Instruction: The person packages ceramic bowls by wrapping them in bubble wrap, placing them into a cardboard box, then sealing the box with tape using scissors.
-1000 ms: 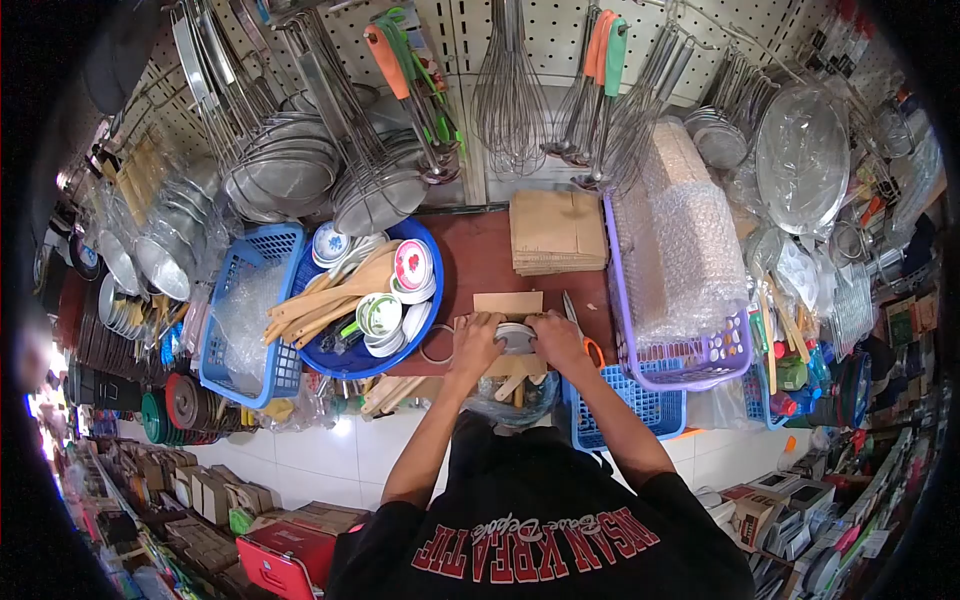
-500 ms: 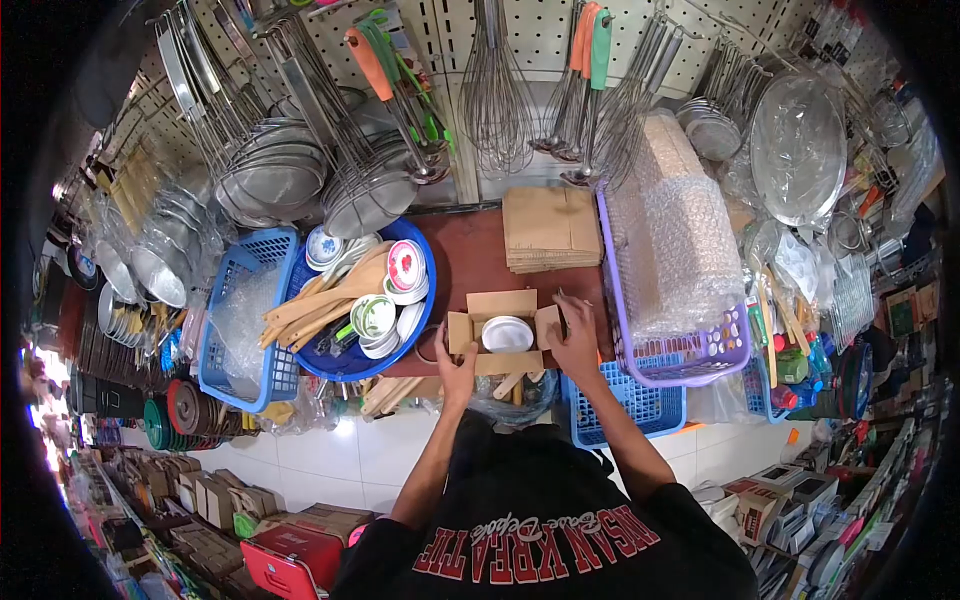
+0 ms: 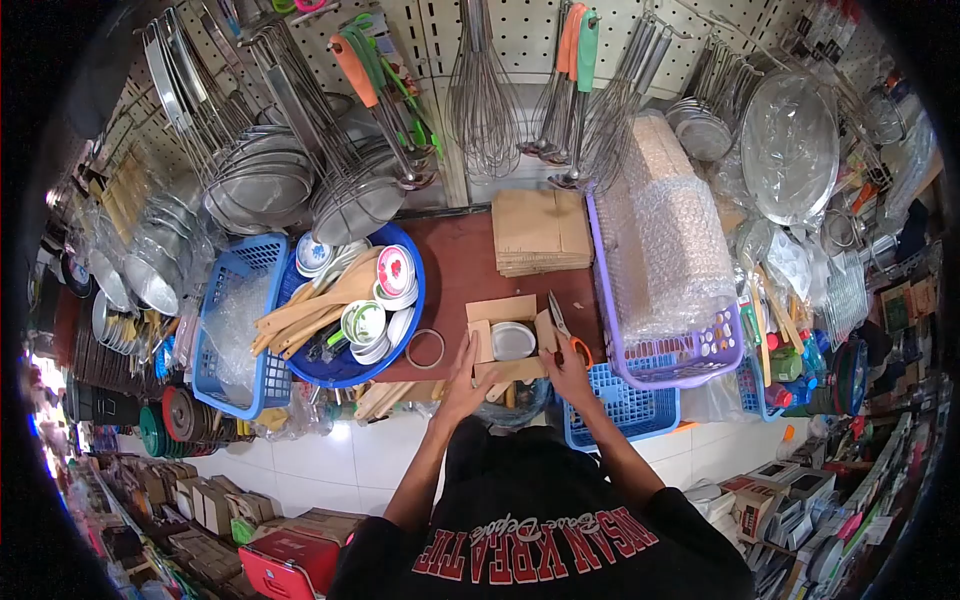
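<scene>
A small open cardboard box (image 3: 510,371) stands near the front edge of the brown table, its flaps raised. Inside it lies a white oval dish (image 3: 514,341). My left hand (image 3: 464,384) grips the box at its left front corner. On the opposite side, my right hand (image 3: 570,374) holds the right wall, fingers behind the flap. Scissors (image 3: 559,316) with orange handles lie just right of the box, partly beside my right hand. A roll of tape (image 3: 425,348) rests to the left.
Left of the box sits a blue basin (image 3: 418,290) with bowls and wooden spatulas (image 3: 345,285). Flattened cardboard boxes (image 3: 541,225) are stacked behind. A purple basket (image 3: 690,375) holding bubble wrap (image 3: 680,230) stands right. Whisks (image 3: 485,110) and strainers (image 3: 262,185) hang above.
My right hand has come down from the raised right flap to the box's right side, uncovering the scissors. My left hand has shifted along the left front corner, and the tape roll shows fully.
</scene>
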The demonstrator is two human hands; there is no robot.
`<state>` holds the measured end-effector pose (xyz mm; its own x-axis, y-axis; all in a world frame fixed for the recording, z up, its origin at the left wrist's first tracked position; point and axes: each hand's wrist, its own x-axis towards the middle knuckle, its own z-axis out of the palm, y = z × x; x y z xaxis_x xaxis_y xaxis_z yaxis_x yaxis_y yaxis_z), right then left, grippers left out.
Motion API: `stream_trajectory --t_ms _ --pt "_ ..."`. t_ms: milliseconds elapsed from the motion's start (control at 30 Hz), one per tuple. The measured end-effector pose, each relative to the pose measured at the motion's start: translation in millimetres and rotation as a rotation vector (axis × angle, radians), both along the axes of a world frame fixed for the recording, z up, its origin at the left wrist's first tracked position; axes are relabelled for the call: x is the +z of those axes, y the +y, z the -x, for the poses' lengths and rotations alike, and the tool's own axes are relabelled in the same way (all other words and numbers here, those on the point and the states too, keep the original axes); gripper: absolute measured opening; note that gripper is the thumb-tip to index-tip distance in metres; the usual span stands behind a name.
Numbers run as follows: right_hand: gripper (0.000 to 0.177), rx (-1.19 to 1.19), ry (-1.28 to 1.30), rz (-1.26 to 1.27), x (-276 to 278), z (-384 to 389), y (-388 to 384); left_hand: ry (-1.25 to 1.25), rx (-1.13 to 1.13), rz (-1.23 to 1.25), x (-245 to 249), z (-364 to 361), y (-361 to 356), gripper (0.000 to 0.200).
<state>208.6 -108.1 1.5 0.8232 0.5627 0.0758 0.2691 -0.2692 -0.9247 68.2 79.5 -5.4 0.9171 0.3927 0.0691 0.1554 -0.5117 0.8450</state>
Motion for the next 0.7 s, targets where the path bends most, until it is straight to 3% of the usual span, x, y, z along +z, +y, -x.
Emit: stream_trajectory --t_ms 67,200,500,700 --pt "0.050 0.092 0.111 0.070 18.9 -1.6 -4.5 0.093 -0.026 -0.060 18.2 1.2 -2.1 0.097" --pt "0.054 0.225 -0.100 0.080 -1.4 -8.7 -8.7 0.190 -0.055 -0.166 26.2 -2.2 2.7 0.108" --pt "0.048 0.326 -0.022 0.084 -15.4 -25.8 -14.9 0.020 0.054 -0.077 12.9 -11.8 16.4 0.075" --pt "0.045 0.258 -0.015 0.119 -4.7 -24.8 -8.9 -0.097 0.110 -0.104 6.8 -24.5 14.7 0.077"
